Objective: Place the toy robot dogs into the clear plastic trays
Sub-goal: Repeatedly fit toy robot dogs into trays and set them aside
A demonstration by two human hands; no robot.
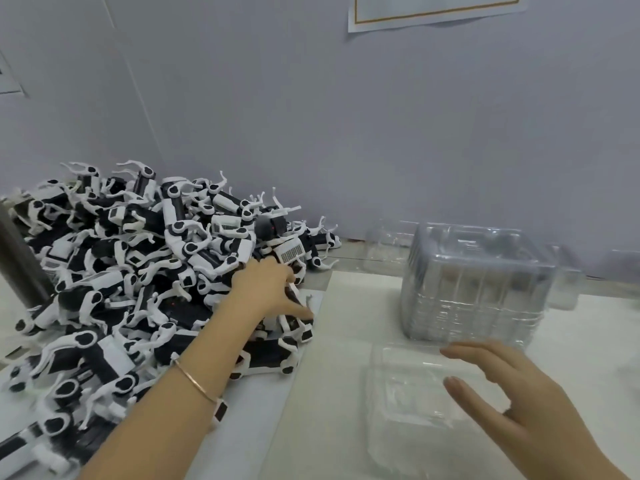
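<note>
A big heap of black-and-white toy robot dogs (pixel 131 258) covers the left of the table. My left hand (pixel 268 289) reaches into the heap's right edge, fingers curled around one toy robot dog (pixel 294 320) at the pile's rim. A single clear plastic tray (pixel 415 403) lies flat on the table in front of me. My right hand (pixel 512 403) hovers over the tray's right side, fingers spread, holding nothing. Behind it stands a tall stack of clear plastic trays (pixel 478 285).
A grey wall (pixel 381 133) runs along the back of the table, with a paper sheet (pixel 433 8) stuck at its top. More clear trays (pixel 384 244) lie near the wall. A dark metal post (pixel 17 258) stands at far left. A white table (pixel 329 341) surface shows between heap and trays.
</note>
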